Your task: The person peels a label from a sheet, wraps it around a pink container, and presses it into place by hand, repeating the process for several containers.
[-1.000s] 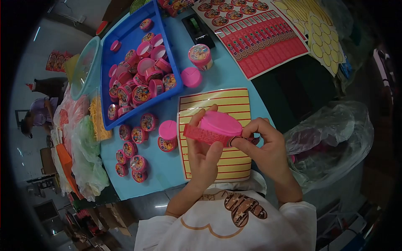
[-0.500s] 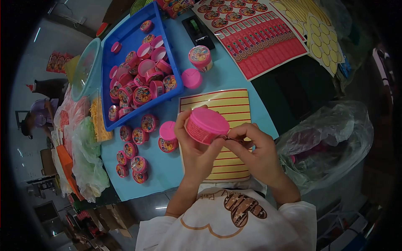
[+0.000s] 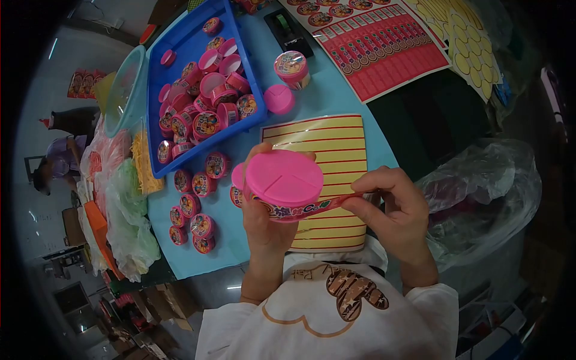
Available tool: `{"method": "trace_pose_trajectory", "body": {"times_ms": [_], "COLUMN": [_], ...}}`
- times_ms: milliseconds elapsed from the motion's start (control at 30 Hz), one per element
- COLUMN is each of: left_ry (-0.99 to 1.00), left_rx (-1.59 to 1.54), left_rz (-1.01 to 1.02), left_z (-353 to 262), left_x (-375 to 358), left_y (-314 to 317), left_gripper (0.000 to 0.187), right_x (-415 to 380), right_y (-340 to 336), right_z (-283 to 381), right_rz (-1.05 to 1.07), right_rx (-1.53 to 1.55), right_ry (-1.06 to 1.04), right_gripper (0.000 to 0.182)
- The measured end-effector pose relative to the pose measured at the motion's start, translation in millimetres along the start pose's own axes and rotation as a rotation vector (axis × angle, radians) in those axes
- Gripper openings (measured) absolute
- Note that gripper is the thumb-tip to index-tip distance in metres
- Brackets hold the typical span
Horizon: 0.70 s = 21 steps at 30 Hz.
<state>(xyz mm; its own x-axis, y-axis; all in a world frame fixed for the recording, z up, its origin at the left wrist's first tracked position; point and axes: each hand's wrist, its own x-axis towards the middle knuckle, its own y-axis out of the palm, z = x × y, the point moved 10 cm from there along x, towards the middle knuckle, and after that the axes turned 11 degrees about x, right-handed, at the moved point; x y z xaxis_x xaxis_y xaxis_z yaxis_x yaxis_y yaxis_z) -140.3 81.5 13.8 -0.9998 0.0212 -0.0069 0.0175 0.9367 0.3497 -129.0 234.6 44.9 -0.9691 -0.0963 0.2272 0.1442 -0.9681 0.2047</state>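
Observation:
Pink and round, a lidded plastic tub (image 3: pixel 285 174) sits tilted in my left hand (image 3: pixel 263 231), whose fingers wrap its side. A printed red label strip (image 3: pixel 318 208) lies along the tub's wall and stretches off it to the right. My right hand (image 3: pixel 393 210) pinches the strip's free end between thumb and fingers. Beneath both hands is a yellow sheet with red lines (image 3: pixel 339 231). Partly hidden behind the tub and my left hand are another pink lid (image 3: pixel 237 176) and a small tub (image 3: pixel 236 197).
A blue tray (image 3: pixel 259 114) full of small pink tubs stands at the left, with several more tubs (image 3: pixel 203 225) before it. Beyond lie a larger tub (image 3: pixel 292 67), a pink lid (image 3: pixel 279 99), a tape dispenser (image 3: pixel 290 35) and red sticker sheets (image 3: pixel 390 54). A clear plastic bag (image 3: pixel 480 210) hangs right.
My right hand has moved right, away from the tub, drawing the label strip out straight. The tub has turned, so its lid and printed label face me more.

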Motion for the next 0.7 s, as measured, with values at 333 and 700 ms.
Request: {"method": "trace_pose_trajectory", "body": {"times_ms": [333,700], "left_ry": [-0.2,-0.159], "left_rx": [-0.586,0.247], "left_rz": [0.141,0.167], "left_z": [24.6,15.9], "left_x": [0.1,7.4], "left_y": [15.6,3.2], "left_gripper": [0.072,0.069], "right_x": [15.7,18.6], "right_y": [14.7,20.5], "right_z": [-15.6,-22.9], "right_rz": [0.026,0.095], "right_rx": [0.276,0.104], "right_ry": [0.127,0.191], "right_gripper": [0.037,0.058]}}
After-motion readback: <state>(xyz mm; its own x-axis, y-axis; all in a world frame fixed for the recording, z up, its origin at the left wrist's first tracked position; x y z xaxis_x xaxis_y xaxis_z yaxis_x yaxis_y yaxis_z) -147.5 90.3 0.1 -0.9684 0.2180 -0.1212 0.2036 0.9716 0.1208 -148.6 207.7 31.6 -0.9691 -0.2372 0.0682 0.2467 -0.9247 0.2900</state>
